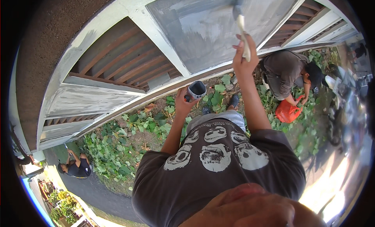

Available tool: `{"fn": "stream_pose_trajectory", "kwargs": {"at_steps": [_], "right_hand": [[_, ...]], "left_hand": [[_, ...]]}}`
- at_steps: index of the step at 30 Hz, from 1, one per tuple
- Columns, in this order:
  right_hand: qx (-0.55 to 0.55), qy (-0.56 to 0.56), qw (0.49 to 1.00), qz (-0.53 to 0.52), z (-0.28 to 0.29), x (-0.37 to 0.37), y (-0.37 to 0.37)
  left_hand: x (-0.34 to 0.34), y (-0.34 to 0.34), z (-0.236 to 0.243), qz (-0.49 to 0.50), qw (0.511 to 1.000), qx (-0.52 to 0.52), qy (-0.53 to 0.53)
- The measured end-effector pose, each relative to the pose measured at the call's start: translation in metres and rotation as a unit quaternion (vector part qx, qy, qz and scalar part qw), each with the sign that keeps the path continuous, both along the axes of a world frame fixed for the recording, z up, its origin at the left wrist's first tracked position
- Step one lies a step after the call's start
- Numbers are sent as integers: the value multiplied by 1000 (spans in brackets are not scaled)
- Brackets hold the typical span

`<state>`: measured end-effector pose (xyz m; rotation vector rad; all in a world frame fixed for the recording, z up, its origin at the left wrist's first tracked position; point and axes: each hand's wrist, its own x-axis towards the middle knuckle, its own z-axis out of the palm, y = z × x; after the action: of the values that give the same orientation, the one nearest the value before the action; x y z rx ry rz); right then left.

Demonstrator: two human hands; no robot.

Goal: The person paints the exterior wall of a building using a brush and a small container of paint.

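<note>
Cup (197,89) and brush (241,24), hand-held.
Cup: 12 o'clock, dark grey inside; left hand (184,102), fingers around it. Brush: 1 o'clock; right hand (246,57), fingers clamped on it. Red bag (288,111): 3 o'clock, contents hidden.

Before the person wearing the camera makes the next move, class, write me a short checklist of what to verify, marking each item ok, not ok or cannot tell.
1. Brush secure in the right hand: ok, fingers are closed around its pale handle.
2. Bristles at the grey panel: ok, they appear to meet its surface.
3. Container held by the left hand: ok, gripped from the side.
4. Amount left inside the container: cannot tell, the interior is too dark.
5. Even coating on the panel: not ok, lighter and darker streaks show.
6. Crouching co-worker apart from the brush: ok, bent over a red bag to the right.
</note>
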<state>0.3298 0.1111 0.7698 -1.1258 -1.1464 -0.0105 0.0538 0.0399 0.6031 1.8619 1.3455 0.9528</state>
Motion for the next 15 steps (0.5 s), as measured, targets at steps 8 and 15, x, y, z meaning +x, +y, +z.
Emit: {"fn": "stream_pose_trajectory", "kwargs": {"at_steps": [8,15], "right_hand": [[-53,-133,960,241,4,-30,-23],[18,65,998,-3,15,112,0]], "left_hand": [[11,6,12,-8,996,-90,-16],[-3,3,-5,-3,1000,19,-5]]}}
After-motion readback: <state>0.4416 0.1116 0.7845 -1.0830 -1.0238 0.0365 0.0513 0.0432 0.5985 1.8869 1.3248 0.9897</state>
